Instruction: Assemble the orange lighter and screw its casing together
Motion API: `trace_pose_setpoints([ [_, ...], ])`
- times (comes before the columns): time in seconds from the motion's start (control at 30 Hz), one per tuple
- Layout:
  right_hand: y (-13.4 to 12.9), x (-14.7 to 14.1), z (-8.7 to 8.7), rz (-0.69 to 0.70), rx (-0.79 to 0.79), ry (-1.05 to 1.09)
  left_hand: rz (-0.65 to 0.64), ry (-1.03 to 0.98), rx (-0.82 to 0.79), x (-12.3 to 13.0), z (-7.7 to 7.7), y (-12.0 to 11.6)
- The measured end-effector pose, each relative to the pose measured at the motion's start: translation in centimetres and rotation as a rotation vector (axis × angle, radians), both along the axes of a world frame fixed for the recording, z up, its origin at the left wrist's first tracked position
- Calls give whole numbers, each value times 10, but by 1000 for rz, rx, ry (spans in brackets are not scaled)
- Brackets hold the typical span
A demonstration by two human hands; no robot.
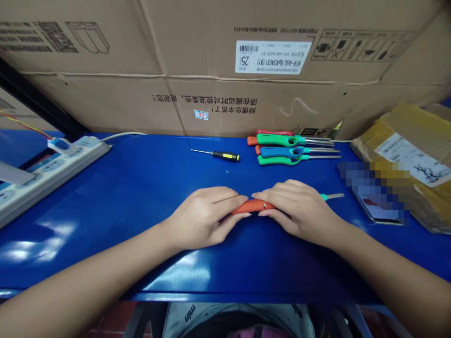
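Note:
An orange lighter (252, 206) with a long nozzle lies crosswise between my two hands, just above the blue table. My left hand (207, 216) is closed on its left end, thumb below and fingers on top. Closed round its right part is my right hand (299, 211), which hides much of the body; a turquoise collar and metal tip (333, 196) stick out beyond it. Behind the right hand, several long lighters (278, 151) in green, blue, orange and red lie in a pile. A black and yellow screwdriver (225, 156) rests behind my left hand.
On the left is a white power strip (52, 169) with plugs in it. A phone (375, 202) and a taped brown parcel (412, 155) are at the right. Large cardboard boxes (123, 103) stand along the back of the blue table (123, 197).

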State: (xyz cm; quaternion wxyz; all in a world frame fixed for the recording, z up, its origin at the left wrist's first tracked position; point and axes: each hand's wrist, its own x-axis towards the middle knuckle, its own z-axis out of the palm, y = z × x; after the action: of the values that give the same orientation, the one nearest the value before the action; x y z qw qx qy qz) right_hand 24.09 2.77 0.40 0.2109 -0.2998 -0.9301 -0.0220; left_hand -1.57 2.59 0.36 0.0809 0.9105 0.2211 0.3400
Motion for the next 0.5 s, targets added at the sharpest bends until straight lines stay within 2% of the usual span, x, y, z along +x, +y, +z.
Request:
trace_pose_setpoints([
  [0.07, -2, -2, 0, -41, -3, 13, 15, -26, -90, 3, 1, -3],
  [0.13, -4, -3, 2, -82, 25, 6, 48, -78, -260, 6, 3, -5],
  [0.2, -5, -4, 5, -111, 72, -4, 110, -190, -559, 10, 5, -6],
  [0.3, -5, -3, 7, -113, 157, -62, 197, -432, -1100, 16, 7, -5],
  [0.37, -5, -3, 7, -100, 202, -118, 206, -523, -1316, 19, 5, -3],
  [0.43, -4, -3, 6, -97, 228, -130, 191, -511, -1301, 19, 3, -1],
  [0.5, -3, -1, 5, -106, 213, -91, 174, -409, -1042, 15, 0, 1],
])
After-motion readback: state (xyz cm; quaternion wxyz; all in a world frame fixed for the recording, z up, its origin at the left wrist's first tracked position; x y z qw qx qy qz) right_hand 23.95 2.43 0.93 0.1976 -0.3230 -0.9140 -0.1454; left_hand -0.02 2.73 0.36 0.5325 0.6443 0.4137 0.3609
